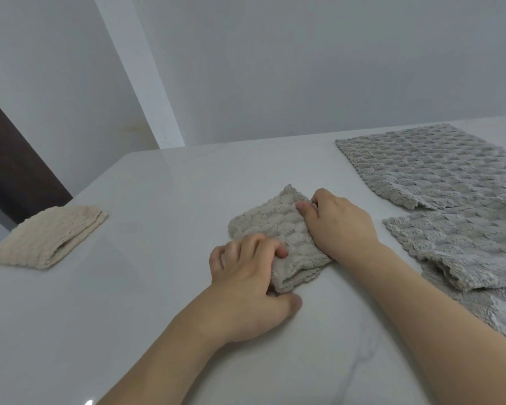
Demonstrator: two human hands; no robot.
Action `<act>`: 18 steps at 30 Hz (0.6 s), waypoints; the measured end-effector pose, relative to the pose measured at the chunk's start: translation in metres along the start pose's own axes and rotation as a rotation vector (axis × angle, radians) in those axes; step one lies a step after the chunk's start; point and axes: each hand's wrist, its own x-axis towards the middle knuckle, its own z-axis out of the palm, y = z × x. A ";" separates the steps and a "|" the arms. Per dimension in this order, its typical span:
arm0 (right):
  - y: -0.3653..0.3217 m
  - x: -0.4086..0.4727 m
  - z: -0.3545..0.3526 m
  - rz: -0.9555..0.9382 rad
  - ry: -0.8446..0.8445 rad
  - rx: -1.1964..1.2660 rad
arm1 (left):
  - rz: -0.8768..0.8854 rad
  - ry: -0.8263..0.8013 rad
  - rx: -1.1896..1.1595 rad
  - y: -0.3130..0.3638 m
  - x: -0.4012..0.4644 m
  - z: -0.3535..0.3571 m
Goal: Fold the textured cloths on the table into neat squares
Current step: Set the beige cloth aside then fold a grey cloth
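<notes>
A small beige-grey textured cloth [272, 223] lies folded into a thick square in the middle of the white table [164, 176]. My left hand [246, 282] grips its near left corner, fingers curled on top and thumb at the layered edge. My right hand [339, 226] grips the right side of the same cloth, thumb pressed on top. At the far left edge rests a cream cloth [47, 236], folded. Two grey textured cloths lie unfolded on the right, one flat at the back [430, 165], one rumpled nearer [465, 247].
The table's left edge runs close behind the cream cloth, with a dark wooden panel [12, 159] beyond it. A pale wall [304, 62] stands behind the table. Bare tabletop lies between the cream cloth and my hands.
</notes>
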 end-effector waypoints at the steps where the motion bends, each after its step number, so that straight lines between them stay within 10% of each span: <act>1: 0.000 0.000 0.000 0.004 0.003 0.001 | -0.007 0.020 -0.029 0.000 -0.001 0.000; 7: 0.000 0.001 0.003 0.014 0.020 -0.003 | -0.042 0.366 -0.099 -0.013 0.014 0.002; 18: 0.000 0.001 0.005 0.044 0.053 -0.014 | -0.147 0.003 0.083 -0.016 0.013 0.001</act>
